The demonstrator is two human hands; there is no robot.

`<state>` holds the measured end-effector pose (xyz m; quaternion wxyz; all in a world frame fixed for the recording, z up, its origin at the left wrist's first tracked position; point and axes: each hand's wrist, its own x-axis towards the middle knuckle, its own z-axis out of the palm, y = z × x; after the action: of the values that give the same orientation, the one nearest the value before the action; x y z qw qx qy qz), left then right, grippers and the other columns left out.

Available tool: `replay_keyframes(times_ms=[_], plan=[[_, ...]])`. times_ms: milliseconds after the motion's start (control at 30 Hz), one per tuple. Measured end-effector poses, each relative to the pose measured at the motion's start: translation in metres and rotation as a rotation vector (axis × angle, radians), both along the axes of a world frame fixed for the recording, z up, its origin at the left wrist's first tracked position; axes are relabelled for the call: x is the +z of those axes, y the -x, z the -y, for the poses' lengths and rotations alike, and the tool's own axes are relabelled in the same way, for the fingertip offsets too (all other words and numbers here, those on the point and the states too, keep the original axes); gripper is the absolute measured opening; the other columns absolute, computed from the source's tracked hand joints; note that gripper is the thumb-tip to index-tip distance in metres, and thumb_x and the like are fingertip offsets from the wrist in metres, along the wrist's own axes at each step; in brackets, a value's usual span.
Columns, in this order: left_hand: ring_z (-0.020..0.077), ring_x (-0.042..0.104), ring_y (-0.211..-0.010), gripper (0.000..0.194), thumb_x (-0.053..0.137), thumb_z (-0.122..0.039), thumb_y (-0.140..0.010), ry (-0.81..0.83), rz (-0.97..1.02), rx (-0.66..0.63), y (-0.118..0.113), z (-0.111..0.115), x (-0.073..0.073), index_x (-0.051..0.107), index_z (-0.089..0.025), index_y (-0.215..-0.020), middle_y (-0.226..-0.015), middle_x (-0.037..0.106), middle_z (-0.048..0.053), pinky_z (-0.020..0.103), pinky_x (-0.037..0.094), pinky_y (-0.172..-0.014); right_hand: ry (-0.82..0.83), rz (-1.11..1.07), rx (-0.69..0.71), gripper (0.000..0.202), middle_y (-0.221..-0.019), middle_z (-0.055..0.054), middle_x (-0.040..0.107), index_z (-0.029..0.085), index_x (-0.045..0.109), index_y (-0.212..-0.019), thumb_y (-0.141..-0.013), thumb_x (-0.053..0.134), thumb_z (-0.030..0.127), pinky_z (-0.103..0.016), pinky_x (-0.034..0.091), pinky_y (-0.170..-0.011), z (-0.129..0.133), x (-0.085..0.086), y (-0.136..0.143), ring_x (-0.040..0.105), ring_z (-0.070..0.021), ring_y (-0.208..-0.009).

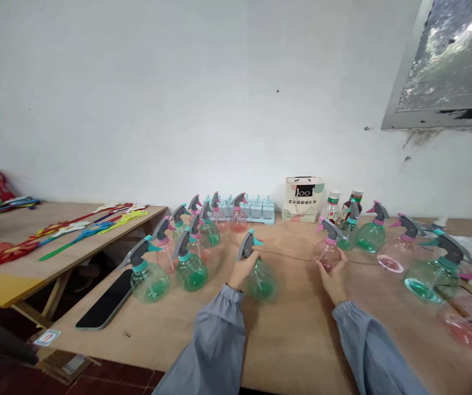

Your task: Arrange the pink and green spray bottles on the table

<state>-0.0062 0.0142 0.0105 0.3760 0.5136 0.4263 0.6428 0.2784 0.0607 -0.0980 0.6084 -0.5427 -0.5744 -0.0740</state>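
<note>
My left hand (pixel 244 270) is closed around the neck of a green spray bottle (pixel 262 282) with a grey and teal trigger head; the bottle is slightly blurred and tilted. In my right hand (pixel 335 277) is a pink spray bottle (pixel 326 251) with a grey and pink head, gripped by its round body. To the left stands a group of green and pink spray bottles, among them a green bottle (pixel 192 271) and another green bottle (pixel 150 282). On the right are more, including a green bottle (pixel 370 236) and a pink bottle (pixel 395 253).
A phone (pixel 106 300) lies at the table's left edge. Against the wall stand a light-blue mould tray (pixel 262 213), a paper bag (pixel 301 200) and two capped bottles, one a clear bottle (pixel 333 207). A second table (pixel 9 280) at left holds colourful flower sticks (pixel 71 235).
</note>
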Motion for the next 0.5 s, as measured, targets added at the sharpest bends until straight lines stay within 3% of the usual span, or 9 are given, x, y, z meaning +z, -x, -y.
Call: replay_keyframes(times_ms=[100, 200, 367, 500], plan=[[0.0110, 0.051, -0.057, 0.033, 0.063, -0.024, -0.064, -0.122, -0.181, 0.139, 0.018, -0.012, -0.002, 0.068, -0.019, -0.096, -0.062, 0.058, -0.004, 0.023, 0.042, -0.060, -0.012, -0.007, 0.002, 0.082, -0.136, -0.021, 0.040, 0.012, 0.028, -0.144, -0.082, 0.062, 0.053, -0.053, 0.035, -0.107, -0.001, -0.002, 0.000, 0.041, -0.0338, -0.129], [0.0114, 0.053, -0.063, 0.021, 0.063, -0.027, -0.070, -0.236, -0.311, 0.304, 0.035, -0.032, -0.005, 0.067, -0.017, -0.088, -0.068, 0.059, -0.002, 0.023, 0.043, -0.064, -0.017, -0.016, 0.010, 0.082, -0.136, -0.022, 0.040, 0.012, 0.029, -0.143, -0.081, 0.062, 0.055, -0.054, 0.036, -0.106, -0.002, -0.002, 0.001, 0.041, -0.0347, -0.129], [0.0139, 0.055, -0.066, 0.019, 0.063, -0.034, -0.075, -0.296, -0.365, 0.517, 0.055, -0.076, -0.004, 0.066, -0.017, -0.084, -0.074, 0.063, 0.001, 0.027, 0.046, -0.067, -0.001, -0.038, 0.038, 0.082, -0.137, -0.021, 0.040, 0.013, 0.029, -0.142, -0.081, 0.061, 0.057, -0.054, 0.036, -0.106, -0.001, -0.001, 0.003, 0.042, -0.0337, -0.128], [0.0202, 0.063, -0.082, 0.025, 0.067, -0.036, -0.075, -0.300, -0.362, 0.583, 0.063, -0.111, 0.001, 0.066, -0.017, -0.092, -0.087, 0.068, 0.005, 0.035, 0.050, -0.083, 0.001, -0.038, 0.046, 0.081, -0.136, -0.021, 0.041, 0.014, 0.030, -0.142, -0.081, 0.061, 0.057, -0.054, 0.036, -0.106, 0.000, -0.002, 0.006, 0.042, -0.0337, -0.127]])
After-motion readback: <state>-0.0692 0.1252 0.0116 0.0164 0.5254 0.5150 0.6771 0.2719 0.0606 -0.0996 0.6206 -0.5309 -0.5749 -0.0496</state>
